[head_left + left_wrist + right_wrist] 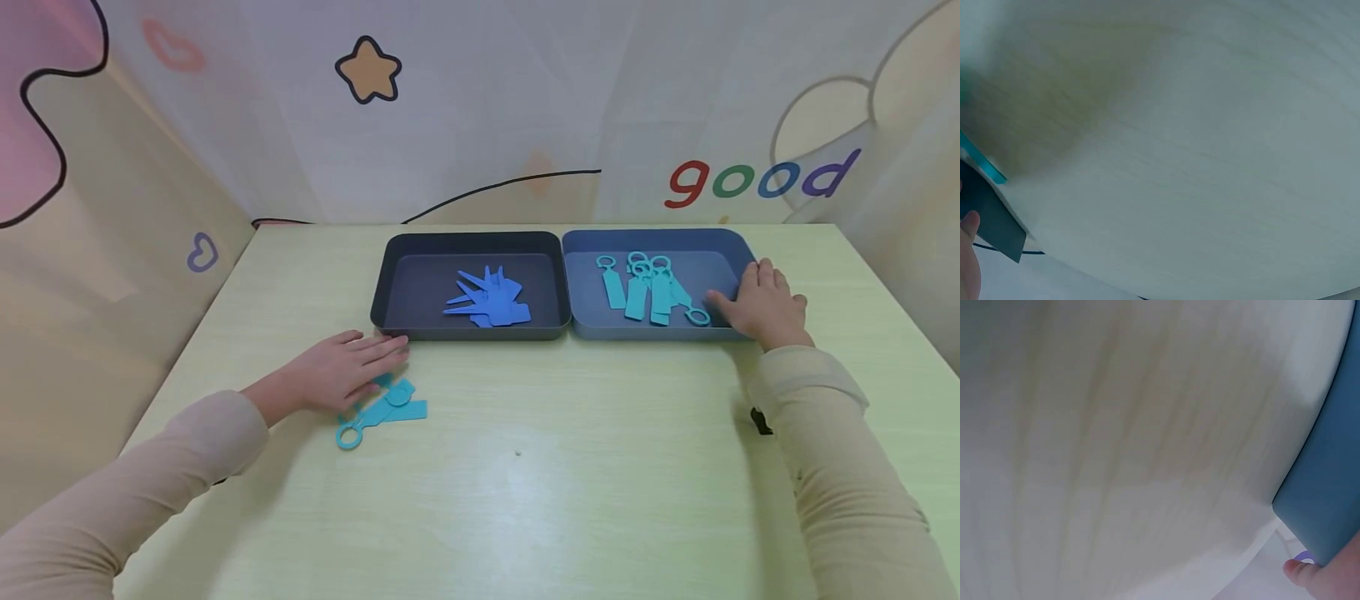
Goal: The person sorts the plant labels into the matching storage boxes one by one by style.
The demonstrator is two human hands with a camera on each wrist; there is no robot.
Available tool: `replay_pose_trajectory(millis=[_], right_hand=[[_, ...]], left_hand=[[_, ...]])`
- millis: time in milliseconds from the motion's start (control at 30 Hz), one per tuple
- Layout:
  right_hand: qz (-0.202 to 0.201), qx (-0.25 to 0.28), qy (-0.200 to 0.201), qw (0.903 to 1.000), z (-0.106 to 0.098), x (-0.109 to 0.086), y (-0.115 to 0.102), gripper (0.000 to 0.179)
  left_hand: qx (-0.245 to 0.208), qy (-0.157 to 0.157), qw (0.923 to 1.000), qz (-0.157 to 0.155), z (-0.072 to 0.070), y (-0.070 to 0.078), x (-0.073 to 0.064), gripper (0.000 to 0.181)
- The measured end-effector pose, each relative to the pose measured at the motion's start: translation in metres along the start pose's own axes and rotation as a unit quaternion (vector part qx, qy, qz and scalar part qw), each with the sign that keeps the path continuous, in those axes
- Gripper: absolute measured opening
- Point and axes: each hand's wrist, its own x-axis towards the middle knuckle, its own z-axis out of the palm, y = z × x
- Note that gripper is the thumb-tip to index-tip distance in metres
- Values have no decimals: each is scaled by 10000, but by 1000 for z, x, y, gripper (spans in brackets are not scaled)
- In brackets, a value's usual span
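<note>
My left hand (330, 371) reaches over the table with fingers extended, its fingertips touching the front left corner of the black tray (510, 333). Several flat teal tags with ring ends (408, 410) lie on the table just below that hand, partly hidden by it. My right hand (768, 308) holds the right side of the blue tray (720, 250), thumb over the rim and fingers spread along the outside. Flat blue pieces with pointed stems (498, 300) lie piled in the black tray. More teal ring-ended tags (660, 292) lie in the blue tray.
Both trays stand side by side near the back edge of the pale wooden table (525, 517). A printed curtain (480, 108) hangs behind and at the sides. A small dark object (761, 422) shows beside the right sleeve.
</note>
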Motion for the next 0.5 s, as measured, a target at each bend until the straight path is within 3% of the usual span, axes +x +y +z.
replay_pose_trajectory(millis=[200, 500], right_hand=[[-8, 21, 8, 10000, 0, 0, 0, 96], [0, 36, 1, 10000, 0, -1, 0, 96]], left_hand=[[135, -159, 9998, -20, -3, -2, 2, 38], [-663, -510, 9944, -652, -11, -2, 13, 25]])
